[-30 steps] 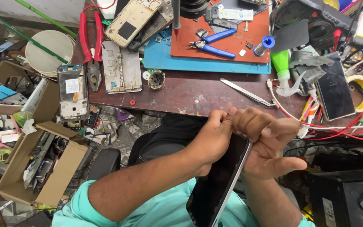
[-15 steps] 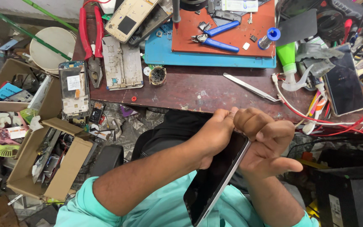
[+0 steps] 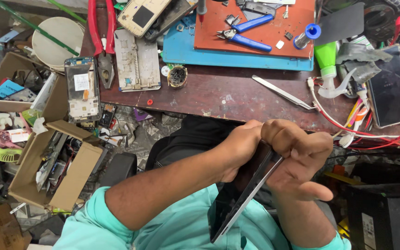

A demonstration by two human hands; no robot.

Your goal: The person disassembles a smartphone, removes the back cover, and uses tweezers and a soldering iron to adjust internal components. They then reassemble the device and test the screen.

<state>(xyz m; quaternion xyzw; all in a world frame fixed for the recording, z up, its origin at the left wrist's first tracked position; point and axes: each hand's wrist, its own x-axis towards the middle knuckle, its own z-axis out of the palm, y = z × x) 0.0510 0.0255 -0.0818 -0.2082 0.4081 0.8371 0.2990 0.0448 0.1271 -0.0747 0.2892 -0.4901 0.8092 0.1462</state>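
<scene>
Both hands grip one dark phone (image 3: 244,194), held on edge over the person's lap, below the near edge of the workbench (image 3: 218,95) and clear of it. The left hand (image 3: 239,148) is wrapped over its upper end from the left; the right hand (image 3: 299,159) is curled round the same end from the right, thumb pressed along the rim. The phone looks whole and closed: no gap between screen and body can be made out, so any opening appears, in my judgement, not yet achieved.

On the bench, tweezers (image 3: 283,92) lie near the near edge, untouched. Blue-handled cutters (image 3: 244,39) rest on an orange mat (image 3: 265,28) towards the far edge. A stripped phone frame (image 3: 82,88) sits at the left end. Cardboard boxes (image 3: 47,166) of parts crowd the littered floor to the left.
</scene>
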